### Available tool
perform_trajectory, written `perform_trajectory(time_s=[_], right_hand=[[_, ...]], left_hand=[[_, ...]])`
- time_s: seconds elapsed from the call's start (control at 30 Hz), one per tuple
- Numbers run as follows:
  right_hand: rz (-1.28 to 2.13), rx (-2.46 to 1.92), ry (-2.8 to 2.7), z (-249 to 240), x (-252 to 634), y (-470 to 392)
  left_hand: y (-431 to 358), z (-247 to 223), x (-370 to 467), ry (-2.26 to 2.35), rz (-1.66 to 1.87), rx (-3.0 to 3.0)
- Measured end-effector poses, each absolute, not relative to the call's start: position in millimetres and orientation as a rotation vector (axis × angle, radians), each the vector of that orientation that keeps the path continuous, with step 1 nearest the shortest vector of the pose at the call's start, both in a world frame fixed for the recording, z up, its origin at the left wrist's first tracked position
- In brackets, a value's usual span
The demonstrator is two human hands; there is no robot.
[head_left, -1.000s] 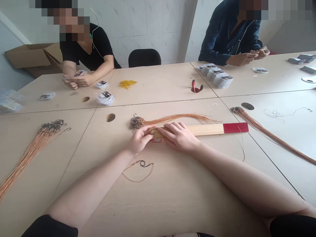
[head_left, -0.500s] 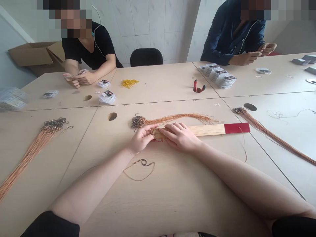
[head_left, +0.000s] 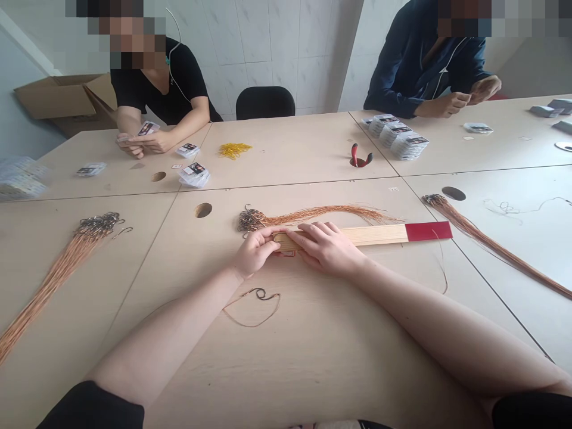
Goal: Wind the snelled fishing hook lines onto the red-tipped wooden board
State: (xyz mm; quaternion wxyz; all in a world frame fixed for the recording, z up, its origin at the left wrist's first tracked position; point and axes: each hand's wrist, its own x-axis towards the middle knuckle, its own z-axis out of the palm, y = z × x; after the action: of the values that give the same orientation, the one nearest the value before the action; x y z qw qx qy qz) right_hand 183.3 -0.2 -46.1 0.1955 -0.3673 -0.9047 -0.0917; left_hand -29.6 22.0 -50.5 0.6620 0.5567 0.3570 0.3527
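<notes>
My left hand pinches the near-left end of a flat pale wooden board, which has a dark red section at its right end. My right hand lies over the board just right of it, its fingers curled across the top. A thin dark loop shows between the hands at the board's end, partly hidden by fingers. Behind the board rests a bundle of copper-coloured lines with dark metal hooks. A single hook with a looped line lies in front of my left hand.
More hooked line bundles lie at left and right. Red-handled pliers stand in a table hole. Across the table are yellow bands, stacked clear packets and two people handling small items.
My fingers shift slightly at the board's left end; the board stays nearly still. Across the table, the person at left tilts a packet up, and the person at right moves their hands slightly.
</notes>
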Motion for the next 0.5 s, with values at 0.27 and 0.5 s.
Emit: perform_trajectory(time_s=[0.27,0.5], right_hand=[[-0.239,-1.050,-2.563,-44.8,183.7,0.7],[-0.240,-1.044,-2.558,-42.8,182.8,0.3]], left_hand=[[20.8,-45.3,-28.7,0.829,0.779,1.322],[19.8,-43.4,-27.9,0.868,0.775,1.383]])
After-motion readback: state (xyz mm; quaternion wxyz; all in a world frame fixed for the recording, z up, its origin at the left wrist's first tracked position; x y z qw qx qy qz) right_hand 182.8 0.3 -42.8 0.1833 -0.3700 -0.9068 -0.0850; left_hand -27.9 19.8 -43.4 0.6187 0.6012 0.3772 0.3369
